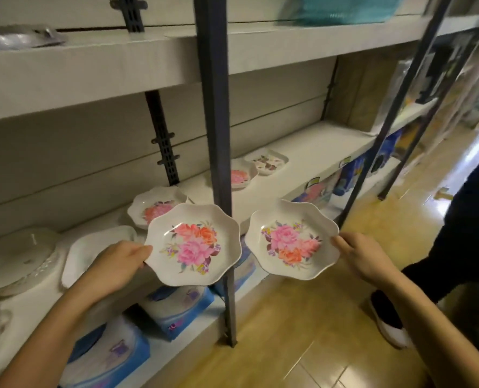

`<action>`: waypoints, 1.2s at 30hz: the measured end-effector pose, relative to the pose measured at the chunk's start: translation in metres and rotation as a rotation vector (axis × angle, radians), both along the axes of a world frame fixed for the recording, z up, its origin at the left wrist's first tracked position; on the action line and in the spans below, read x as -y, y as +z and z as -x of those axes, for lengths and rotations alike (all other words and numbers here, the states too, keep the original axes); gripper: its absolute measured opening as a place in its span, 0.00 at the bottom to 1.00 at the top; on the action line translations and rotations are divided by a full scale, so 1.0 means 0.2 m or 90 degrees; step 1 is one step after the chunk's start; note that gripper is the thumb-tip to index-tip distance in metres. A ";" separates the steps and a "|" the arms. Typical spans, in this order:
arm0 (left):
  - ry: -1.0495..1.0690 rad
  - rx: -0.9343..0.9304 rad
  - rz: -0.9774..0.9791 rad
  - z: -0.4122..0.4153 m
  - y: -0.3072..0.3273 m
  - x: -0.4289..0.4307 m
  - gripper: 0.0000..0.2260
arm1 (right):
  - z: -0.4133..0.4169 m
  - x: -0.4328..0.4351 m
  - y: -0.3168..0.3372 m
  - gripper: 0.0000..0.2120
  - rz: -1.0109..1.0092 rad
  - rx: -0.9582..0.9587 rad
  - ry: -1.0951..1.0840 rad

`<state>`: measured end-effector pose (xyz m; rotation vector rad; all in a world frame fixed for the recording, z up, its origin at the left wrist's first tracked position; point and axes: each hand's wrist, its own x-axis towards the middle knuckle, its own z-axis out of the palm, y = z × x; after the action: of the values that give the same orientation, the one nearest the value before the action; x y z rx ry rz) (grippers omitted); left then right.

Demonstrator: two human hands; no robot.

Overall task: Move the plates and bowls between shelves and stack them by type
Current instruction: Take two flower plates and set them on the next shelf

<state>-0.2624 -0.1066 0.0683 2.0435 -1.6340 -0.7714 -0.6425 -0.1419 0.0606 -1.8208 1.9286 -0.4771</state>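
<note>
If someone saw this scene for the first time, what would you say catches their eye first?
Two white scalloped plates with pink and orange flower prints stand out in the centre: one gripped by the left hand, one by the right hand. A dark metal shelf post runs down between them. Behind, a matching floral plate rests on the white shelf.

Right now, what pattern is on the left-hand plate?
Pink and orange flowers on white, scalloped plate; head view.
</note>
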 end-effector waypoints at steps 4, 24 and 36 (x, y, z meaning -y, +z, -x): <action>0.028 0.017 0.025 0.31 -0.03 0.01 0.17 | 0.26 0.07 0.01 0.19 -0.001 0.002 0.007; 0.149 0.004 0.087 1.00 -0.04 0.60 0.19 | 0.80 0.87 0.00 0.19 -0.018 0.061 0.066; 0.323 -0.016 0.095 1.05 -0.04 0.98 0.19 | 0.66 1.76 -0.10 0.19 -0.003 0.052 0.198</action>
<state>-0.4726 -0.3028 0.0612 2.1874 -1.0468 -0.4764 -0.7737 -0.4944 0.0403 -2.0176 1.5543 -0.4336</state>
